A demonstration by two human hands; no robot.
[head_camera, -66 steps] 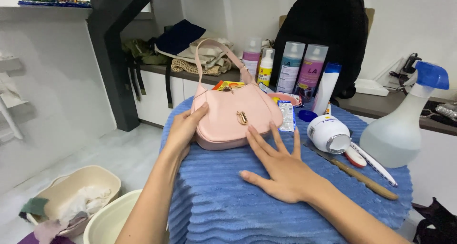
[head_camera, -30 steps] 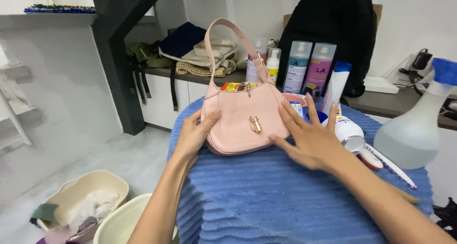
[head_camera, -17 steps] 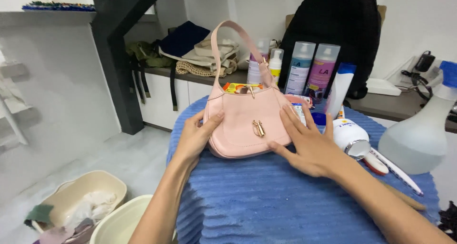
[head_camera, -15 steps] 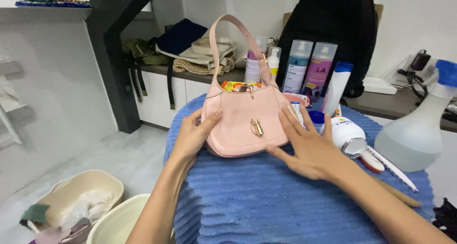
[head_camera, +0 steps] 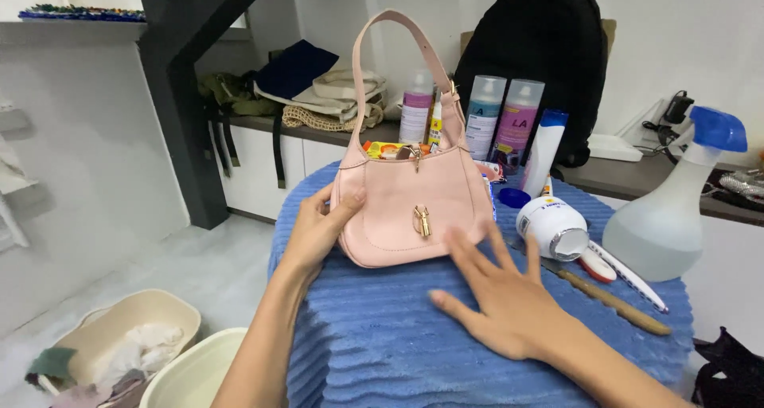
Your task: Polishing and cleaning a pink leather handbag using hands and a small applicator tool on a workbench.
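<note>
Head view, one frame.

Item 1: pink handbag (head_camera: 406, 213), small, w/ gold clasp at front, strap arched upright, stood on blue ribbed towel (head_camera: 414, 352) covering the bench, near its far-left part. Bag mouth open; orange and yellow contents showed at top.

Item 2: left hand (head_camera: 318, 229) gripped bag's left side, thumb on front face, fingers behind; closed round the bag edge.

Item 3: right hand (head_camera: 497, 292) lay flat on towel just in front of bag's lower right corner, fingers spread wide, holding nothing; fingertips at or just short of bag, contact unclear.

Item 4: right of bag, toward bench's right edge: white round container (head_camera: 553, 226) on its side, wooden-handled tool (head_camera: 609, 300), white pen-like stick (head_camera: 629, 274), clear spray bottle w/ blue trigger (head_camera: 676, 209).

Item 5: behind bag, far edge: spray cans (head_camera: 501, 117), white tube w/ blue cap (head_camera: 543, 153), black backpack (head_camera: 549, 50).

Item 6: floor, lower left: two cream tubs (head_camera: 143, 352) w/ cloths.
</note>
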